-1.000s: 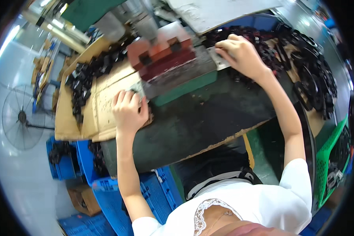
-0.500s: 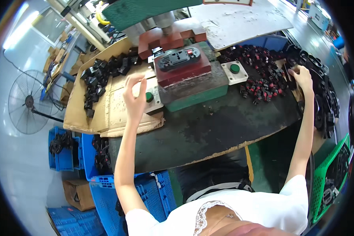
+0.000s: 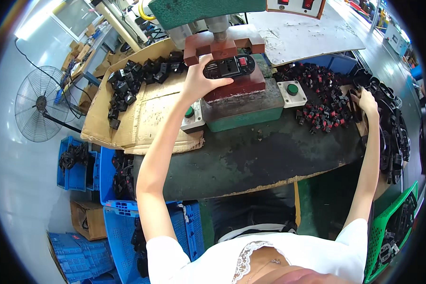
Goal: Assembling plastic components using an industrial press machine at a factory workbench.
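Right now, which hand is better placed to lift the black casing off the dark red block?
Left, most likely. The left hand spans the left end of the black casing on the dark red block; the right hand is well off to the right, by the black parts.

Left arm point(image 3: 157, 156) and right arm point(image 3: 370, 156) stretched forward over the bench point(image 3: 270, 151).
Left arm crosses the front edge's left corner, left hand point(image 3: 201, 81) farther back, thumb and fingers parted; right hand point(image 3: 366, 101) by the right edge, fingers curled.
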A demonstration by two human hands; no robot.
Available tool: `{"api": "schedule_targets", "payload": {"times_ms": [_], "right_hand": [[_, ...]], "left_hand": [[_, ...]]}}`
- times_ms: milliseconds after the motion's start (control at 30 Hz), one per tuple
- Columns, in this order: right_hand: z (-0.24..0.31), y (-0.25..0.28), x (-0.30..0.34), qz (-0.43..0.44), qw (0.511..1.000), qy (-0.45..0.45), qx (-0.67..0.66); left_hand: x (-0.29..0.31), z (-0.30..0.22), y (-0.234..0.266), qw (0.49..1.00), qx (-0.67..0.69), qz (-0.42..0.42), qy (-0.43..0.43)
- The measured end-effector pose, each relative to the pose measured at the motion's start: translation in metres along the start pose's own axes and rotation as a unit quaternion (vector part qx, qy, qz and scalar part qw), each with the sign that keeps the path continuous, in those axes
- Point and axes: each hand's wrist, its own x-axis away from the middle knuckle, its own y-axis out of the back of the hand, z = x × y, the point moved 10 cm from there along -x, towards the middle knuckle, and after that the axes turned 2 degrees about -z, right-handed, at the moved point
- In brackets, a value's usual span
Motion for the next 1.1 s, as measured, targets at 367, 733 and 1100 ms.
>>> {"api": "schedule_targets", "payload": {"times_ms": [367,733,1100], "right_hand": [[0.023,0.006,-0.004,-0.006,0.998,0.058,-0.025],[-0.009,0.008,-0.058,-0.108,0.992,0.068,-0.008],[0.153,0.15,0.126,-0.278,0.856,0.391,-0.194]], "left_hand": [[0.085,-0.056,0.068,0.972,-0.119,-0.138,-0.15],[0.222,-0.044,0.201,0.891,-0.371,-0.262,-0.022],[0.323,-0.01,0.291,0.82,-0.484,-0.259,0.161]]}}
